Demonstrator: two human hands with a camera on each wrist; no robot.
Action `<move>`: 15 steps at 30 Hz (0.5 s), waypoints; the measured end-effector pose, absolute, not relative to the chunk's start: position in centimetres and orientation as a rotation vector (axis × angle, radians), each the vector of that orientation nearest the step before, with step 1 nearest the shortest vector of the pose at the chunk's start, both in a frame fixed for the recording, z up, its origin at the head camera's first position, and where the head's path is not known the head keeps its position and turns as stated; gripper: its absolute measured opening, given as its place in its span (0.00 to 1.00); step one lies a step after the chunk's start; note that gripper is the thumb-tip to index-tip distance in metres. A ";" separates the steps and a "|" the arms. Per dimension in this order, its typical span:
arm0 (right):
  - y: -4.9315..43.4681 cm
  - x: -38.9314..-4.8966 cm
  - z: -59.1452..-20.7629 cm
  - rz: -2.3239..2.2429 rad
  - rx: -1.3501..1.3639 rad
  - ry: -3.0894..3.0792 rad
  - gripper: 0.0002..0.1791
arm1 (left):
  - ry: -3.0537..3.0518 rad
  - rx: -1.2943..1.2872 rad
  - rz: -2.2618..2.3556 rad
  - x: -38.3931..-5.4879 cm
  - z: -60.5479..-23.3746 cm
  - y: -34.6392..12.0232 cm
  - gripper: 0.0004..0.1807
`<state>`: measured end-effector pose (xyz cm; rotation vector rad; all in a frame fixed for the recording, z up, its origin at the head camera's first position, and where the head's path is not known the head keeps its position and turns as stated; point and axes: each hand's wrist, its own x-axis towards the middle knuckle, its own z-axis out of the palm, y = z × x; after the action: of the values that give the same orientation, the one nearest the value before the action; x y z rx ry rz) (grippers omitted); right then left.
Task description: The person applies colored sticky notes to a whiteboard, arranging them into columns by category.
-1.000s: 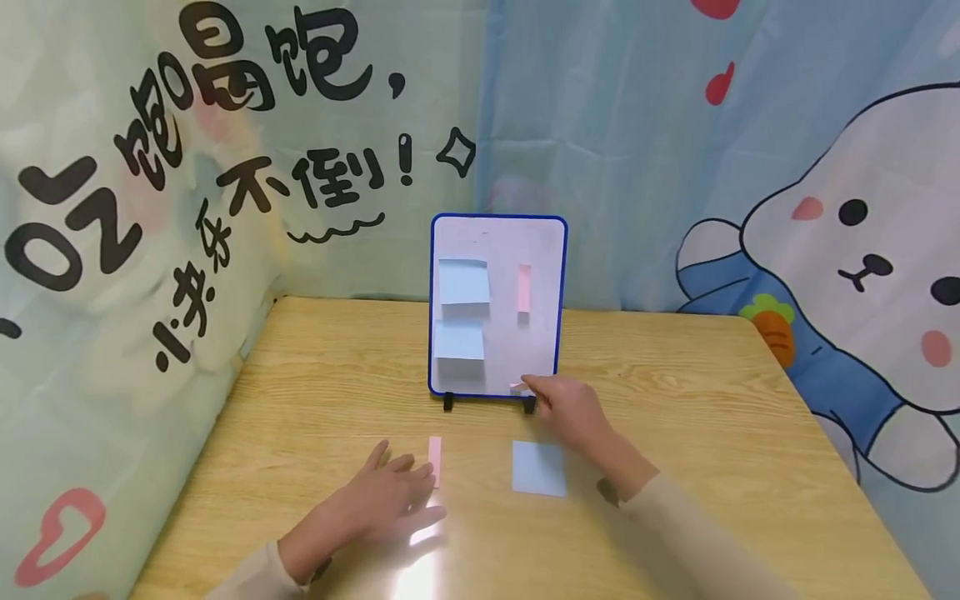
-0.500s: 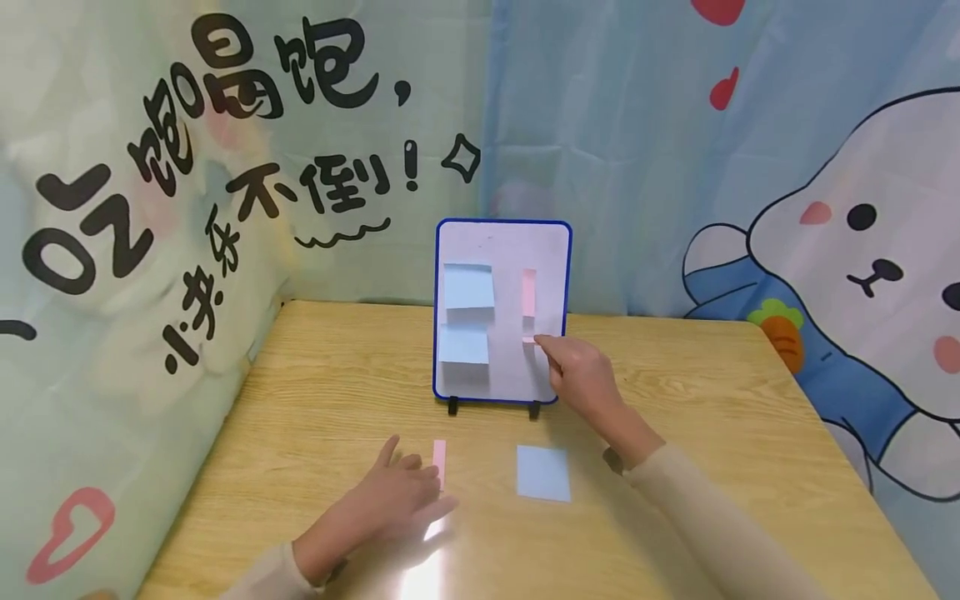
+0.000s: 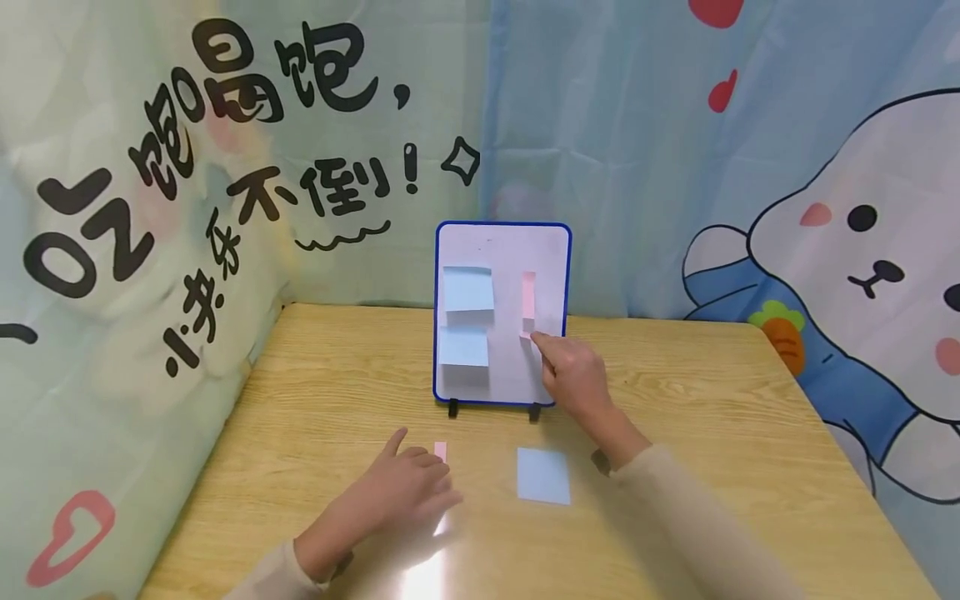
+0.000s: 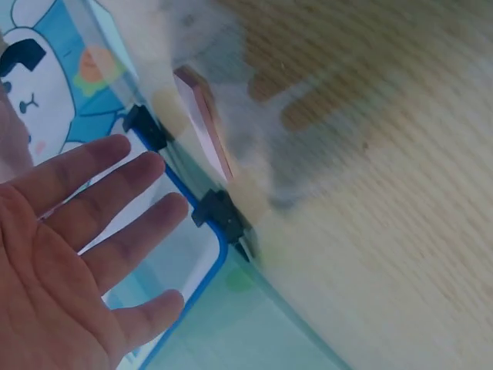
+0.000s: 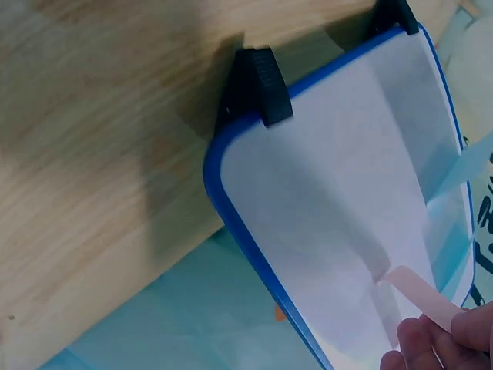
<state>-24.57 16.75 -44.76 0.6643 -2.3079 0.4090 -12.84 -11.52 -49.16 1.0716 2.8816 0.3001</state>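
Observation:
In the right wrist view my right hand [image 3: 579,377] pinches a pink sticky-note strip [image 5: 420,293] between thumb and fingers, its free end at the surface of a blue-framed whiteboard [image 3: 502,246]. A second pink strip [image 3: 528,292] is stuck on the board just above. Two pale blue sticky notes [image 3: 468,289] hang one over the other on the left side. Hovering over the table, my left hand [image 3: 393,487] has its fingers spread and holds nothing. It partly hides a thin pink sticky-strip pad [image 4: 204,119] lying on the wood.
A pale blue sticky-note pad [image 3: 543,476] lies flat on the wooden table [image 3: 345,367], in front of the board. Black stand feet [image 3: 453,407] hold the board upright. A printed cloth [image 3: 600,167] hangs behind and along the left of the table.
My right hand has risen from the board's lower edge to just below the stuck pink strip, carrying its own strip. My left hand has shifted slightly, covering more of the pink pad.

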 end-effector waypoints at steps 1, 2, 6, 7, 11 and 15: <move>16.7 -24.6 -44.9 0.402 0.669 -2.310 0.14 | 2.882 1.089 0.310 -12.9 -49.2 -11.4 0.21; 16.7 -24.5 -45.1 0.393 0.675 -2.314 0.15 | 2.884 1.109 0.313 -12.9 -49.2 -11.3 0.21; 16.5 -24.4 -45.6 0.360 0.680 -2.307 0.15 | 2.897 1.166 0.299 -13.1 -49.3 -10.9 0.24; 16.5 -24.4 -45.7 0.360 0.674 -2.295 0.15 | 2.899 1.175 0.290 -13.1 -49.2 -10.8 0.25; 16.5 -24.5 -45.7 0.375 0.642 -2.235 0.14 | 2.897 1.191 0.271 -13.4 -49.0 -10.5 0.30; 16.5 -24.6 -45.6 0.340 0.639 -2.236 0.14 | 2.883 1.185 0.276 -13.5 -48.6 -10.3 0.32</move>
<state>-24.56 16.49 -45.59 0.6385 -2.2356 0.3404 -13.47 -10.29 -48.65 1.1849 2.8827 0.2757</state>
